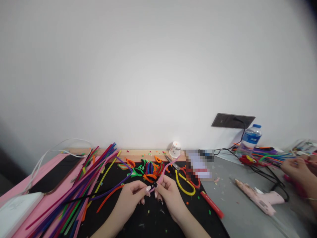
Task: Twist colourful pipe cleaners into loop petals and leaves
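Note:
A pink pipe cleaner (164, 170) is pinched between both of my hands over the black mat, its long free end rising up and to the right. My left hand (135, 196) grips near its lower end with thumb and forefinger. Close beside it, my right hand (168, 193) pinches the same stem. Just beyond my fingers lies a pile of bent pipe cleaner pieces (151, 168) in orange, green, red and purple. Scissors with yellow and red handles (184, 188) rest to the right of my right hand.
Loose pipe cleaners (81, 191) in many colours spread at left, near a dark phone (58, 172) and a white box (18, 215). Rightward are a red stick (211, 204), a paper cup (175, 150), a pink glue gun (260, 200), a water bottle (250, 140) and another person's hands (300, 172).

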`<state>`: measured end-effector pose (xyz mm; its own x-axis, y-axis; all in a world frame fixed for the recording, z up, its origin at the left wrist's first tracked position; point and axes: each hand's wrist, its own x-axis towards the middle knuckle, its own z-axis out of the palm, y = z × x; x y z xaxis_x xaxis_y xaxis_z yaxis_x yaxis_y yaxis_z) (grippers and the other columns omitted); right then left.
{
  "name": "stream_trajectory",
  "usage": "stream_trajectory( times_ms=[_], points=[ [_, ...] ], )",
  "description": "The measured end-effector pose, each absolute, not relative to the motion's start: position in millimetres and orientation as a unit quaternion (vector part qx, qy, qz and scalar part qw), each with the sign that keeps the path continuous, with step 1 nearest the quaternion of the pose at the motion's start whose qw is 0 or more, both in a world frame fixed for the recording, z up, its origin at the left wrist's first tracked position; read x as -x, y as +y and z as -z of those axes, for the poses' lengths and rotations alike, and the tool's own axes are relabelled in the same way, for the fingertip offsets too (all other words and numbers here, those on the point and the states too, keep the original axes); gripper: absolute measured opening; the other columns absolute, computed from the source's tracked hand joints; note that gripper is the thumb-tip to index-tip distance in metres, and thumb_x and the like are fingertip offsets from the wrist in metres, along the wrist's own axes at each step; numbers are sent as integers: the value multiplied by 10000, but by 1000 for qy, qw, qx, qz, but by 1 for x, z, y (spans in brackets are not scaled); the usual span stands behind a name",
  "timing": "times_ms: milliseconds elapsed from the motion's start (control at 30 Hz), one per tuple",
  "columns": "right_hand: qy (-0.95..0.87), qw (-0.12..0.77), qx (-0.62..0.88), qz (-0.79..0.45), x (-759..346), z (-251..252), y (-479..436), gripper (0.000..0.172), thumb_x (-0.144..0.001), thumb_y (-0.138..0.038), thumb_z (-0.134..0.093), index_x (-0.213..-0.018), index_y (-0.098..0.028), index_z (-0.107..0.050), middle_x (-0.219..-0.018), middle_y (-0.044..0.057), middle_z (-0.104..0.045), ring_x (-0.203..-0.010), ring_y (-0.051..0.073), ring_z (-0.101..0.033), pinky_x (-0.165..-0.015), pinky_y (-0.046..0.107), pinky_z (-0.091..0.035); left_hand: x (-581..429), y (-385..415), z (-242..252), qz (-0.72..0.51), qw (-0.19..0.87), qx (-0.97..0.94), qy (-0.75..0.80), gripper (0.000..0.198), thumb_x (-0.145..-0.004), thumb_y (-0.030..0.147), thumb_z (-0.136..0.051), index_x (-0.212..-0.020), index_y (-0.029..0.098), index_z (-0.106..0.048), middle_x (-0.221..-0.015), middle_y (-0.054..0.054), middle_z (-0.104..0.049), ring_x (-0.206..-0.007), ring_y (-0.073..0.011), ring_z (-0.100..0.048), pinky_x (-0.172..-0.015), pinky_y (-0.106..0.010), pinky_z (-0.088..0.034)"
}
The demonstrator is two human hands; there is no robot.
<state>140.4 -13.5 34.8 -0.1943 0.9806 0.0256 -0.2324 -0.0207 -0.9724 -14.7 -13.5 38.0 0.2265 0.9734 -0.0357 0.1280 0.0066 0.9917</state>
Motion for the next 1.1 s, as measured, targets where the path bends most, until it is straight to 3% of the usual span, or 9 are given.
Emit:
stream_trajectory(
  times_ms=[167, 367, 633, 733, 833, 933, 1100],
  points=[
    [-493, 510, 385, -591, -141, -36, -14, 284, -743, -372, -634, -644, -159, -474, -479, -43, -546, -351, 35, -346, -361, 161, -235, 16, -17, -42, -384, 486, -626, 474, 202, -750, 287, -533, -606, 155, -585, -552, 27, -555, -504, -115, -499, -518, -204, -382],
    [-503, 495, 390, -592, -140, -37, -15, 276, -741, -355, -636, -636, -160, -471, -466, -52, -531, -335, 28, -331, -346, 154, -216, 17, -22, -56, -313, 394, -732, 459, 196, -741, 179, -494, -554, 170, -552, -507, 42, -524, -510, -113, -499, -528, -192, -345],
    [-524, 457, 357, -624, -136, -34, -18, 278, -719, -342, -660, -624, -157, -475, -459, -57, -520, -325, 26, -338, -329, 149, -216, 20, -26, -52, -238, 369, -790, 428, 191, -735, 127, -475, -570, 181, -555, -541, 44, -557, -536, -106, -522, -556, -183, -350],
    [-503, 491, 353, -617, -138, -34, -17, 269, -721, -330, -664, -629, -158, -479, -465, -47, -538, -332, 34, -363, -334, 150, -238, 17, -25, -48, -279, 381, -765, 438, 185, -750, 156, -488, -587, 177, -573, -549, 37, -559, -542, -112, -528, -559, -192, -370],
    [-428, 556, 338, -628, -140, -36, -15, 250, -737, -315, -655, -653, -166, -474, -510, -29, -577, -369, 54, -429, -366, 159, -323, 14, -23, -45, -357, 447, -685, 451, 88, -741, 208, -540, -713, 167, -613, -637, 15, -612, -545, -122, -556, -547, -205, -409],
    [-365, 575, 314, -662, -140, -40, -16, 243, -724, -292, -674, -666, -168, -473, -558, -15, -599, -424, 72, -487, -421, 183, -402, 12, -20, -42, -422, 509, -600, 450, 138, -708, 217, -585, -829, 160, -621, -689, -4, -651, -552, -133, -579, -536, -220, -443],
    [-345, 570, 292, -686, -135, -43, -20, 224, -716, -266, -686, -670, -159, -495, -558, -9, -597, -440, 79, -506, -425, 184, -413, 9, -19, -40, -487, 556, -501, 450, 152, -684, 290, -637, -757, 156, -643, -555, 19, -618, -497, -122, -552, -477, -204, -430]
  ],
)
